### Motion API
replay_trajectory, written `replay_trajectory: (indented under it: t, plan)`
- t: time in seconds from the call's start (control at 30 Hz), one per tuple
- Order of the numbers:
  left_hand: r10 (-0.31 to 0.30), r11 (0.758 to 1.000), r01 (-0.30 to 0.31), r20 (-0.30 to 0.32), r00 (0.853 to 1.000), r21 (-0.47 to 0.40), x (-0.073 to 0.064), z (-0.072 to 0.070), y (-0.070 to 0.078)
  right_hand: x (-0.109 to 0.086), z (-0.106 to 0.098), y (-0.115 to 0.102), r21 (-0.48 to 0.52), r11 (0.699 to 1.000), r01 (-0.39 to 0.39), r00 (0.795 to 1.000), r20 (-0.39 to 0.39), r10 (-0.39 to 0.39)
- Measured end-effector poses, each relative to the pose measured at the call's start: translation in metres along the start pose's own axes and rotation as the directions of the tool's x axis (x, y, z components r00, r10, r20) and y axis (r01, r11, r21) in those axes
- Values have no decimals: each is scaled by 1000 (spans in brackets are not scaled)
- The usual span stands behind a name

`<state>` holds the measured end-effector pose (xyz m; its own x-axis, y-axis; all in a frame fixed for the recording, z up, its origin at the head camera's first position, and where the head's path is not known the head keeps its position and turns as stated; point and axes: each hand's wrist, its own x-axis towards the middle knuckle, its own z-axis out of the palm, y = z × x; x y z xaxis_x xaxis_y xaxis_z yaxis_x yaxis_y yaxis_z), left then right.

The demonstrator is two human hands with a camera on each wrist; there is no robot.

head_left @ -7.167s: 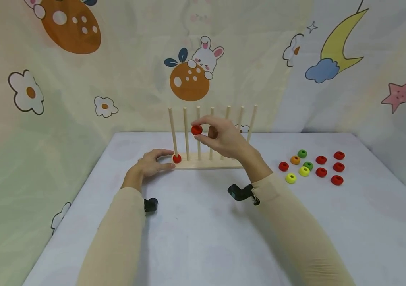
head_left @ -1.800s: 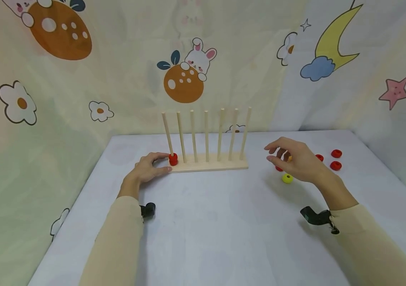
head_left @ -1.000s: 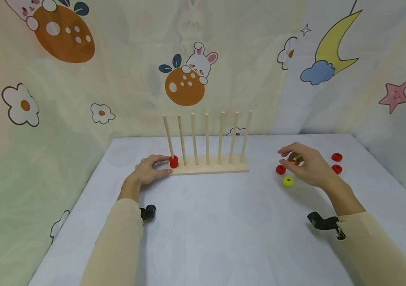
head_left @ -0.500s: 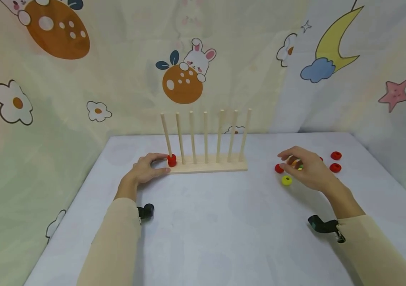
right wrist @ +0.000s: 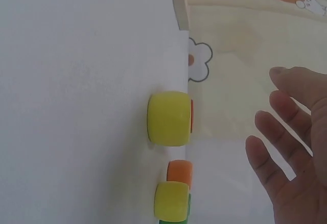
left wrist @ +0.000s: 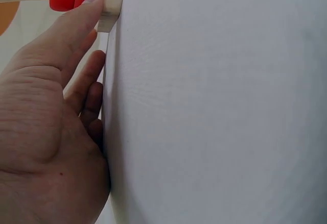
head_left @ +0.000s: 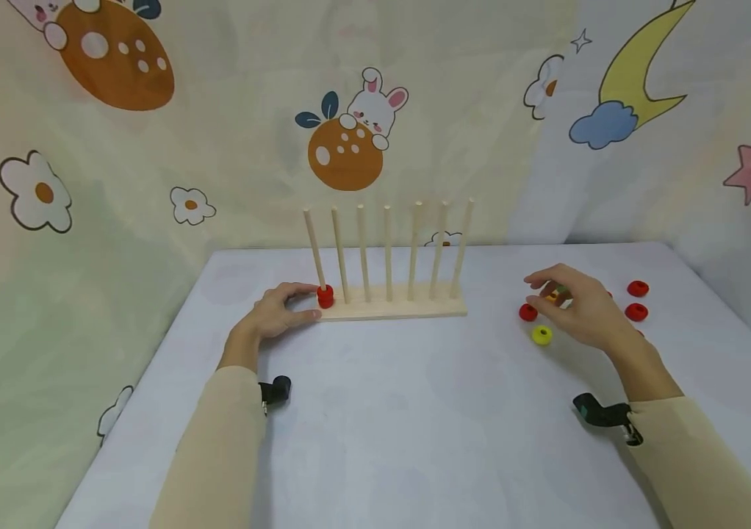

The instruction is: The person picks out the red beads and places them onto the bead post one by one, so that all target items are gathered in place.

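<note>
A wooden peg rack (head_left: 392,310) with several upright pegs stands near the table's far edge. Two red beads (head_left: 325,297) are stacked on its leftmost peg. My left hand (head_left: 271,312) holds the rack's left end between thumb and fingers; in the left wrist view, the thumb (left wrist: 76,22) lies by the lower red bead. Over the loose beads at the right hovers my right hand (head_left: 577,305), fingers loosely bent, nothing held. A yellow bead (head_left: 541,336) and a red bead (head_left: 528,312) lie nearest it. Orange and green beads behind that hand are partly hidden.
More red beads (head_left: 637,300) lie farther right. The right wrist view shows an orange bead (right wrist: 180,171) beside another yellow bead (right wrist: 171,201). Behind the white table (head_left: 375,426) hangs a printed cloth (head_left: 243,132).
The red bead my right hand held earlier now sits on the leftmost peg above the first. That hand has moved right, over the loose beads. My left hand has stayed at the rack.
</note>
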<state>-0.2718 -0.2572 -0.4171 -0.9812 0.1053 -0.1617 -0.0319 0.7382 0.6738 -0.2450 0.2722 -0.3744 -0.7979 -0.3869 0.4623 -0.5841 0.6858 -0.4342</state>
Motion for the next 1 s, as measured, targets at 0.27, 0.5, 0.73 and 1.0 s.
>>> replay_trajectory:
  t: [0.27, 0.5, 0.73, 1.0]
  plan:
    - [-10, 1000, 10, 14, 1000, 4, -5, 5, -3, -5, -4, 3, 17, 999, -51, 999, 20, 50]
    - [-3, 1000, 3, 18, 1000, 12, 0, 0, 3, -12, -7, 10, 21, 998, -60, 997, 52, 59]
    - [-16, 1000, 16, 31, 999, 16, -1, -2, 1, -15, -6, 12, -6, 997, -78, 992, 98, 78]
    - [-17, 1000, 17, 30, 999, -13, 1, -2, 6, -9, -6, 13, -64, 985, -158, 970, 175, 167]
